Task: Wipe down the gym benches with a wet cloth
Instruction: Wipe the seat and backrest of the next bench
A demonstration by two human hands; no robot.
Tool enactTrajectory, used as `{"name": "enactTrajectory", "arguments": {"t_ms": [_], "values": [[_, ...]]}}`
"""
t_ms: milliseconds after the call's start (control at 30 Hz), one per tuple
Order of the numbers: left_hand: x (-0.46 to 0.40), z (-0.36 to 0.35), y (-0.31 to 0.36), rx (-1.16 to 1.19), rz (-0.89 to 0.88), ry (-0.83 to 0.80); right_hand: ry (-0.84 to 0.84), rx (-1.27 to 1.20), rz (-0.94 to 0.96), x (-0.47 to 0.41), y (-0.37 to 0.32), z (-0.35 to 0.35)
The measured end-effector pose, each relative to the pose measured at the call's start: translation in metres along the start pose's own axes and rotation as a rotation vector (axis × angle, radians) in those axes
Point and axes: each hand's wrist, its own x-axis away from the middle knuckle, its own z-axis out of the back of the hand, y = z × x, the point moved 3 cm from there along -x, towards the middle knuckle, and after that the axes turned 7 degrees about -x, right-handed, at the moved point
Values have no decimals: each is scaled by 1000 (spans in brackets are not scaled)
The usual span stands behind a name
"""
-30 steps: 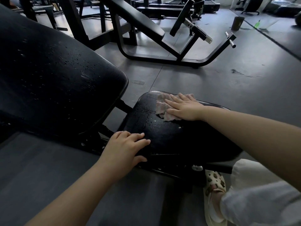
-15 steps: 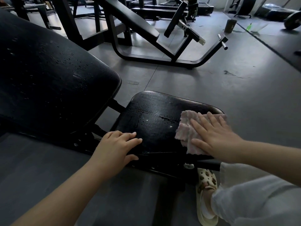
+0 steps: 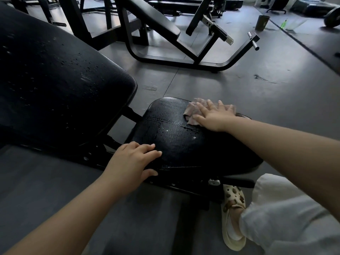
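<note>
Gym floor, wet seat surface (image 3: 176, 137) mid-frame: your right hand (image 3: 211, 116) presses the cloth (image 3: 191, 111) flat-fingered; left hand (image 3: 132, 162), loosely open, steadies the near edge.

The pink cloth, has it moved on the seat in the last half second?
Yes. The pink cloth slid from the black seat pad's near right edge to its far edge.

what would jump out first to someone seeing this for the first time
The right hand pressing a pinkish cloth flat on the far edge of the wet black seat pad, at centre. Next, the left hand resting on the pad's near edge, and the big droplet-speckled backrest filling the left. A cream clog shows under the seat at lower right.
</note>
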Motion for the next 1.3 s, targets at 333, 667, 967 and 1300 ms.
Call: {"name": "enactTrajectory", "arguments": {"t_ms": [333, 667, 967, 1300], "values": [[3, -2, 1, 21, 12, 4, 15, 159, 411, 124, 6, -33], [2, -1, 2, 44, 8, -6, 62, 37, 70, 30, 21, -8], [0, 0, 2, 48, 22, -99, 65, 48, 268, 66, -52, -27], [0, 3, 4, 63, 41, -126, 60, 45, 111, 111, 46, -18]]}}
